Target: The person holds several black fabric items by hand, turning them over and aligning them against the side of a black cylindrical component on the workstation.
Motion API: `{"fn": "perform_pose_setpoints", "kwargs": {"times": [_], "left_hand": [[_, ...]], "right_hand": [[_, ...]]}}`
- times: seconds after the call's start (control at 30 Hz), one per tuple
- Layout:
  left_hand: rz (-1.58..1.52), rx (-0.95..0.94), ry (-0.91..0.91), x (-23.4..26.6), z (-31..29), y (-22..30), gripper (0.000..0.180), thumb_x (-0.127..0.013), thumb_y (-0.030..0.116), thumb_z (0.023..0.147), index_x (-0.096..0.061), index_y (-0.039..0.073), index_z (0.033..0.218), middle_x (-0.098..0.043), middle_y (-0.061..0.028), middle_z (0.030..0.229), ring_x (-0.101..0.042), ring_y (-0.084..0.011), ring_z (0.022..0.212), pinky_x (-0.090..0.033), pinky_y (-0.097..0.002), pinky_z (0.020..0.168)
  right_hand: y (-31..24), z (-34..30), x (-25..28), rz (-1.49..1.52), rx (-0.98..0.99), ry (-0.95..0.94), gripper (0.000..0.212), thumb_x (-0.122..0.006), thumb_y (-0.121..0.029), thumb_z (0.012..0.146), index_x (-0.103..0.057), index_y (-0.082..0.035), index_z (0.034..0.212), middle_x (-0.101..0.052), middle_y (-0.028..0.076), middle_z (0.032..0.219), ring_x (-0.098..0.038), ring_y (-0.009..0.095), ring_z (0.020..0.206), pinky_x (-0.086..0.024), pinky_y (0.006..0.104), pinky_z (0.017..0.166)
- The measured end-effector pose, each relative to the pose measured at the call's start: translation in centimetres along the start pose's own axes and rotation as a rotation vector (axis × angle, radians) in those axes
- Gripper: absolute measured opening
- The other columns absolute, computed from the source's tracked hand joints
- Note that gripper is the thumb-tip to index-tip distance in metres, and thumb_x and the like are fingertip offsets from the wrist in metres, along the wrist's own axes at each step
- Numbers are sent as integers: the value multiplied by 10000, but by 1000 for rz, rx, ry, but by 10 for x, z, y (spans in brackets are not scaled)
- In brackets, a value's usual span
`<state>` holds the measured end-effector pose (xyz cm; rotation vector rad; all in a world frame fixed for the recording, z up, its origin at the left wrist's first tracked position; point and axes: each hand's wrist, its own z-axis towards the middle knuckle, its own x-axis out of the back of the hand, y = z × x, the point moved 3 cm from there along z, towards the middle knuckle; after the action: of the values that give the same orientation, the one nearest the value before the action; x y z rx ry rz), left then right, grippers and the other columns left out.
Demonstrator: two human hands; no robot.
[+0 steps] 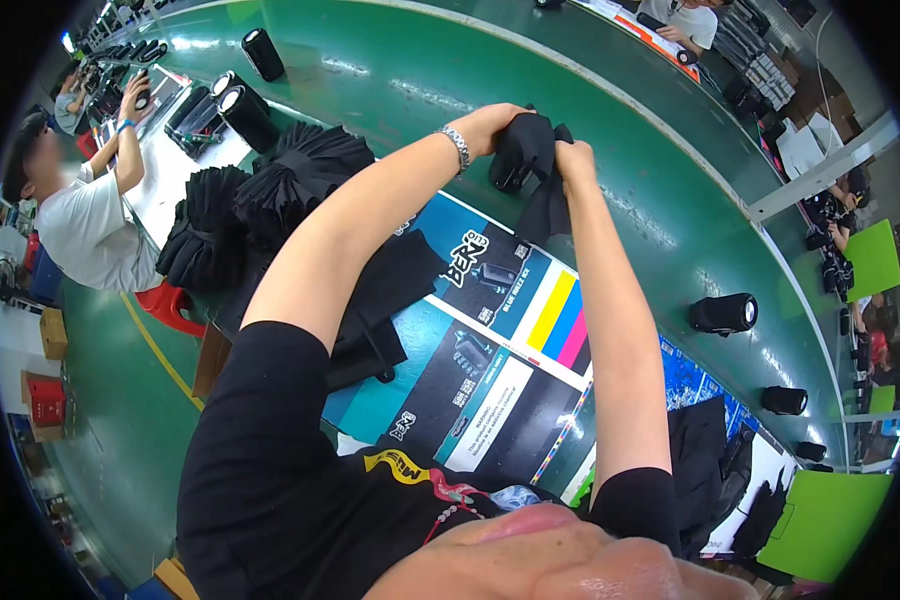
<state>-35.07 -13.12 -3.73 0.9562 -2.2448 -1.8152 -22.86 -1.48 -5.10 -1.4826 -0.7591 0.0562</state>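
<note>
I see blk cloth (pixel 530 142) held up over green worktop (pixel 635 215); R hand (pixel 574 160) pinching it, L hand (pixel 498 122) against it, fingertips hidden, can't tell. Prob. cloth-arranging step; I'd say next move needs steady tension.

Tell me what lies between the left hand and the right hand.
In the head view, bunched black fabric fills the stretch between the left hand and the right hand.
</note>
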Motion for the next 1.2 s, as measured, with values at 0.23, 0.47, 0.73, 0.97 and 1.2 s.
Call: {"fn": "perform_pose_setpoints", "kwargs": {"times": [0.23, 0.47, 0.73, 0.97, 1.2], "left_hand": [[259, -85, 160, 8, 29, -63, 242, -555, 220, 877, -674, 18, 818, -674, -101, 832, -638, -218, 775, -473, -353, 673], [474, -796, 329, 59, 57, -101, 274, -570, 363, 878, -737, 156, 943, -527, -61, 1324, -373, -225, 1312, -139, -539, 1098], [673, -593, 448, -8, -7, -54, 392, -542, 370, 916, -671, 52, 1106, -564, -113, 1283, -454, -219, 1253, -259, -408, 1077], [295, -632, 45, -82, -65, -13, 410, -654, 250, 853, -615, -11, 1168, -631, -90, 1049, -580, -163, 967, -446, -265, 861], [-757, -381, -69, -59, -74, -1, 263, -460, 163, 944, -542, -47, 1080, -607, -214, 1135, -578, -307, 1067, -450, -434, 951]], "right_hand": [[13, -23, 29, -185, -15, -54, 330, -554, -141, 667, -684, 56, 897, -676, 240, 834, -673, 333, 784, -493, 385, 736], [17, -16, 9, -462, 89, -128, 293, -606, -243, 731, -721, -99, 960, -685, 194, 947, -649, 341, 957, -494, 397, 845], [58, -1, 23, -461, -13, -114, 289, -606, -316, 738, -725, -143, 936, -703, 126, 906, -652, 317, 956, -503, 391, 851], [57, -28, 36, -211, 56, 93, 411, -661, -408, 764, -709, -31, 922, -697, 162, 882, -667, 312, 893, -511, 387, 808], [10, -130, 59, 815, -111, -202, 546, -690, -509, 796, -642, -14, 1021, -658, 66, 922, -633, 161, 741, -437, 248, 592]]}}
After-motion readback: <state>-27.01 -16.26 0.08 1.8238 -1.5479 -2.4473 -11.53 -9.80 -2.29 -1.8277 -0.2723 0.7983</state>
